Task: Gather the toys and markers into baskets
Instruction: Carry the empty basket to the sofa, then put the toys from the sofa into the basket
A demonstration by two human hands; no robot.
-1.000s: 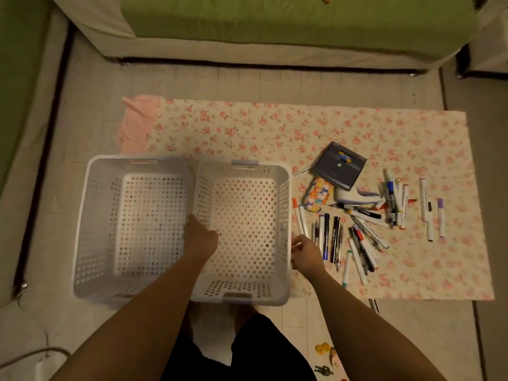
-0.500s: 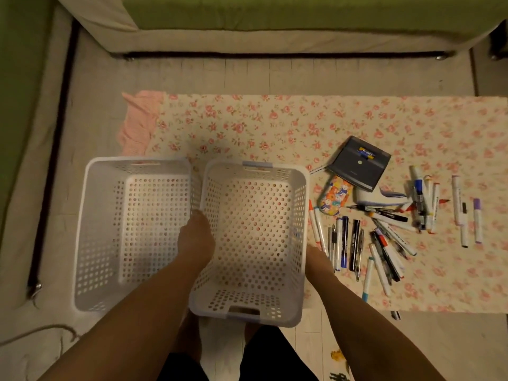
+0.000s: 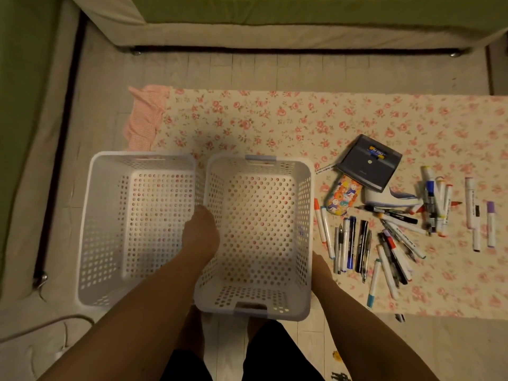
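Two white perforated baskets stand side by side, both with nothing in them. The left basket (image 3: 90, 215) rests on the floor. The right basket (image 3: 308, 215) is raised and tilted toward me. My left hand (image 3: 200, 232) grips its left wall. My right hand (image 3: 319, 264) holds its right outer side and is mostly hidden behind that wall. Several markers and pens (image 3: 384, 243) lie scattered on the floral cloth (image 3: 275, 127) to the right of the basket, beside a colourful patterned pouch (image 3: 342, 198) and a dark grey box (image 3: 368, 166).
A green sofa (image 3: 275, 12) runs along the back and down the left side. A white folded item (image 3: 384, 200) lies among the markers. A cable (image 3: 41, 328) trails on the floor at lower left. My legs are below the baskets.
The right basket has come up off the cloth and moved toward me, apart from the left basket. My right hand has slid down its outer side. The view shifted left.
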